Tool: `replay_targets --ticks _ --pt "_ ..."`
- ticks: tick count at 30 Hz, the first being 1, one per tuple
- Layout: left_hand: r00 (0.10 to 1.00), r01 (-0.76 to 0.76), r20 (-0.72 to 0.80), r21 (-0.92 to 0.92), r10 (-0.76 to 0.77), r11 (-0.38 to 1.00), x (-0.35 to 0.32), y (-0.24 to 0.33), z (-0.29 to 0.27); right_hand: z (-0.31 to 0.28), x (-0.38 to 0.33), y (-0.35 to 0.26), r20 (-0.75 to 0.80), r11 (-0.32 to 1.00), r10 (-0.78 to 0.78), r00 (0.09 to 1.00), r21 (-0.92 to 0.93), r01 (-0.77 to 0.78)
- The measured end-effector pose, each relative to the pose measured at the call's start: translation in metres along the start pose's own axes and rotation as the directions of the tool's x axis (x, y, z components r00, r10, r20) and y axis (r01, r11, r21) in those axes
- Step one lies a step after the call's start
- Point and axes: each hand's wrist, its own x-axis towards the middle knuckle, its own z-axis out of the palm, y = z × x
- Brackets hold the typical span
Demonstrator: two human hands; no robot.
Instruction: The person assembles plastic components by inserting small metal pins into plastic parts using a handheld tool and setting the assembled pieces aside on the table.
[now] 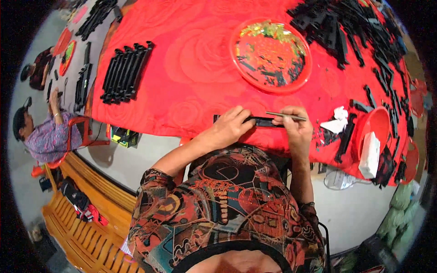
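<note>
A long black plastic strip (265,121) lies crosswise at the near edge of the red-covered table. My left hand (233,124) is closed on its left part, fingers curled over it. My right hand (297,129) pinches a slim metal tool (286,116), which points left just above the strip's right part. The tool's exact kind is too small to tell. My right fingertips are close to the strip, but whether they touch it is unclear.
A red round tray (304,81) with small black and gold-coloured pieces stands beyond my hands. Black strips (126,73) sit in a row at left; a heap of black parts (337,27) is far right. A red bowl (384,119), tissue pack (369,157) and crumpled tissue (337,120) are right. Two people sit left.
</note>
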Motion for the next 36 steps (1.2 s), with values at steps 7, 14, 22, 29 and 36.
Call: replay_targets --ticks 7,14,22,29,36 --pt "0.998 0.054 0.016 -0.095 -0.053 0.994 0.01 0.003 0.032 -0.016 -0.024 0.014 -0.015 0.864 -0.11 0.994 -0.496 0.088" --pt "0.998 0.043 -0.036 -0.08 -0.046 0.996 0.01 0.004 0.036 -0.011 -0.02 0.031 -0.089 0.699 -0.26 0.961 -0.704 0.124" --pt "0.999 0.04 -0.032 -0.033 -0.041 0.999 0.01 0.005 0.038 -0.018 -0.016 0.05 -0.112 0.761 -0.25 0.962 -0.636 0.123" --pt "0.999 0.039 -0.013 -0.042 -0.04 0.998 0.009 0.004 0.038 -0.021 -0.019 0.061 -0.192 0.813 -0.22 0.956 -0.578 0.071" --pt "0.996 0.076 0.046 -0.045 -0.074 0.996 0.008 0.005 0.034 -0.02 -0.024 0.065 -0.186 0.802 -0.252 0.95 -0.59 0.098"
